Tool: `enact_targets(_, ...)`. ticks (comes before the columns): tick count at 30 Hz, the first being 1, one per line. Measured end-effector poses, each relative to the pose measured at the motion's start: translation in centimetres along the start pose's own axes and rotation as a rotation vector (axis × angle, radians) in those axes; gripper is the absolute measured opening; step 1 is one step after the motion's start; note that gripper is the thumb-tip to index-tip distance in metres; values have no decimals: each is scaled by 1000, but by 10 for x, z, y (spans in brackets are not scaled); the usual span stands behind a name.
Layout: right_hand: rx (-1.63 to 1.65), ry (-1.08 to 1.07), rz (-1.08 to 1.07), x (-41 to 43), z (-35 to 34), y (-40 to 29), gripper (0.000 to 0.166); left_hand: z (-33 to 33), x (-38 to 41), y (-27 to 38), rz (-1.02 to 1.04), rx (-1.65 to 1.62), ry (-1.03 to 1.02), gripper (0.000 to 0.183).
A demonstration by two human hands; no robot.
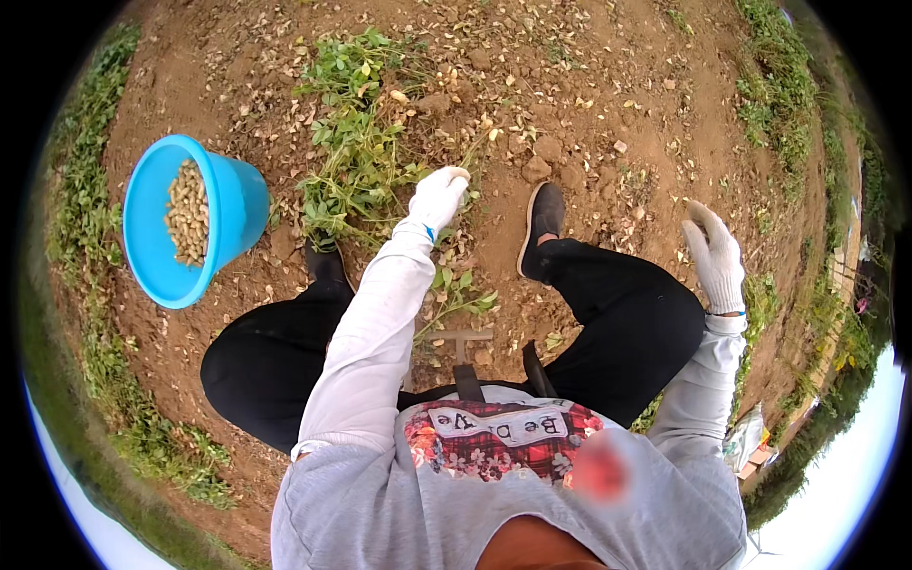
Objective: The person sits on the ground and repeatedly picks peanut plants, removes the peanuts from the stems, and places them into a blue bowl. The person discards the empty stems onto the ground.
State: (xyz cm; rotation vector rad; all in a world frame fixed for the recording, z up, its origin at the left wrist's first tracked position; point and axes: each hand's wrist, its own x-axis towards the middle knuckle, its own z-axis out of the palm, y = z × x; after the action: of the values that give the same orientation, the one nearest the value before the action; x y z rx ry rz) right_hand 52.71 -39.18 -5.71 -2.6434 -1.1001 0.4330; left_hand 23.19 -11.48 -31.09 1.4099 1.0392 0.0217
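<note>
My left hand (438,198), in a white knit glove, is low over the soil between my feet, its fingers curled. Green peanut plants (367,153) lie just beyond and to the left of it, and a thin stem shows past its fingertips. Whether the fingers grip that stem is hidden. Out to the right, past my knee, my right hand (714,258) is raised in a matching glove, thumb and fingers apart, holding nothing. A blue plastic bucket (239,203) at the left is tilted in view, with peanuts in their shells (188,214) inside.
Dry leaves and clods (536,169) litter the brown soil. A loose leafy sprig (459,296) lies between my legs, near a grey T-shaped bar (462,338). Rows of plants run along the left (92,235) and right (780,92). A bag (742,438) lies at the far right.
</note>
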Motion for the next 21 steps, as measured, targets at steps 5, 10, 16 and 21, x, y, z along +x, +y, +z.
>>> enact_targets(5,274,-85,-295,24,-15,-117,42,-38,-68,70,198,-561,-18,27)
enact_targets(10,146,-148,-499,31,11,-212,48,-67,-143,132,355,-698,-89,29)
enact_targets(16,1266,-397,-319,30,51,-271,43,-83,-215,150,416,-353,-87,28)
enact_targets(21,1486,-436,-276,7,73,-297,32,-100,-215,143,679,173,97,23)
